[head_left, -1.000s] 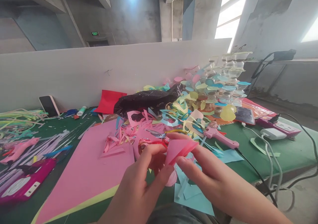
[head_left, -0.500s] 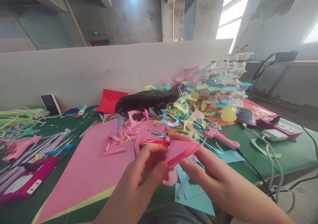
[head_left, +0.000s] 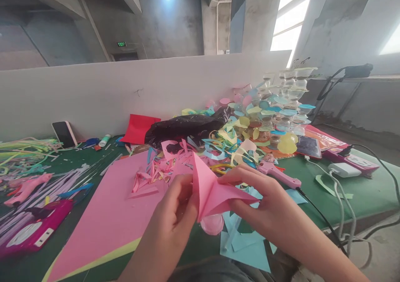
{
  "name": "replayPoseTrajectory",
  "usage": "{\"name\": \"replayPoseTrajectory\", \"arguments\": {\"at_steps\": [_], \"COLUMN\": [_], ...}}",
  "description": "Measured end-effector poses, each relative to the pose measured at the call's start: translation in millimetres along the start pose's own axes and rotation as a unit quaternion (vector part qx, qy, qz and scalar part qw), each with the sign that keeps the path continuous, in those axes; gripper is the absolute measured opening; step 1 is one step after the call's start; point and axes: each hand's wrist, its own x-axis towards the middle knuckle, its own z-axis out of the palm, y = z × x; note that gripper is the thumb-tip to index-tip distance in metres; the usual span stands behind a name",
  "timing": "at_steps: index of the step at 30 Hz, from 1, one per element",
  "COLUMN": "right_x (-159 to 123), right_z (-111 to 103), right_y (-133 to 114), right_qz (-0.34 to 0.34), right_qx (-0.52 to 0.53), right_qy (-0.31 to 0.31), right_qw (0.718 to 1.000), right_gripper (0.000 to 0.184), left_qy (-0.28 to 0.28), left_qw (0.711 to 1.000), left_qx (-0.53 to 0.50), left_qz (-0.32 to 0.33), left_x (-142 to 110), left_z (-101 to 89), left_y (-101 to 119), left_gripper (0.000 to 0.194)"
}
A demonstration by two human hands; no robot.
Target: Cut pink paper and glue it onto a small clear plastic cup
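Between my hands is a creased pink sheet of paper (head_left: 208, 190), partly unfolded into two flaring wings. My left hand (head_left: 179, 209) pinches its left edge, thumb toward me. With thumb and fingers, my right hand (head_left: 254, 190) grips the pointed right side. Just below the paper sits a clear pinkish plastic piece (head_left: 212, 223), its upper part hidden. Pink paper scraps (head_left: 159, 167) lie beyond the left hand, on a large pink sheet (head_left: 115, 207) with a yellow one under it. Light blue paper pieces (head_left: 245, 246) are under the right hand.
A pink glue gun (head_left: 278, 172) with a cord lies right of my hands. Behind are a black plastic bag (head_left: 187, 127) and stacked clear cups (head_left: 293, 92) with coloured paper. At left are a magenta power strip (head_left: 37, 227), another pink glue gun (head_left: 29, 188) and a phone (head_left: 64, 134).
The pink paper was folded into a narrow triangle; now it is opened out into two wings. My hands have drawn somewhat apart, the left moving left and the right moving right.
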Motion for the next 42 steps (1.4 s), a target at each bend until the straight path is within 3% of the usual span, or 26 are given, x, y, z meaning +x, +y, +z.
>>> {"name": "replayPoseTrajectory", "arguments": {"at_steps": [4,8,10,12,14,16,18,20,24,30,38,42], "right_x": [1.1,0.7,1.2,1.6,1.5,0.9,0.4,0.7,5.9,15.1,16.4,17.5], "right_z": [-4.0,-6.6,-4.9,-1.0,3.3,5.8,5.4,2.5,-2.2,5.0,10.7,12.3], "right_y": [0.5,3.5,5.6,6.7,6.1,4.2,2.6,3.1,13.8,44.4,64.7,68.1], "right_qz": [-0.013,-0.001,-0.001,-0.008,-0.018,-0.040,-0.063,-0.059,0.015,0.120,0.139,0.131], "right_qx": [-0.024,-0.046,-0.041,-0.044,-0.066,-0.089,-0.085,-0.050,0.009,0.024,0.010,-0.010], "right_qy": [0.015,0.001,-0.001,0.020,0.062,0.105,0.123,0.109,0.041,-0.054,-0.102,-0.106], "right_qw": [1.000,0.999,0.999,0.999,0.996,0.990,0.987,0.991,0.999,0.991,0.985,0.986], "right_gripper": [0.020,0.031,0.026,0.017,0.022,0.006,0.027,0.041,0.046,0.049,0.047,0.047], "left_qy": [0.019,0.044,0.049,0.042,0.027,0.013,0.006,0.013,0.043,-0.010,-0.032,0.003], "left_qw": [0.999,0.994,0.992,0.990,0.987,0.982,0.978,0.979,0.989,0.992,0.988,0.992], "left_qx": [0.040,0.097,0.116,0.135,0.160,0.184,0.199,0.197,0.138,0.102,0.124,0.098], "left_qz": [0.017,0.010,-0.005,-0.005,0.014,0.045,0.066,0.057,-0.018,-0.077,-0.082,-0.085], "left_x": [0.4,-1.5,-2.9,-4.1,-4.8,-5.2,-5.7,-6.2,-4.9,8.2,17.8,15.1], "left_z": [-1.9,-6.6,-8.3,-9.8,-11.7,-14.2,-16.9,-18.8,-18.6,-18.3,-21.6,-18.8], "left_y": [3.9,6.3,6.9,7.1,6.7,6.1,5.8,5.4,0.8,-26.6,-50.0,-51.6], "left_gripper": [0.027,0.025,0.026,0.025,0.024,0.025,0.027,0.028,0.034,0.040,0.038,0.036]}}
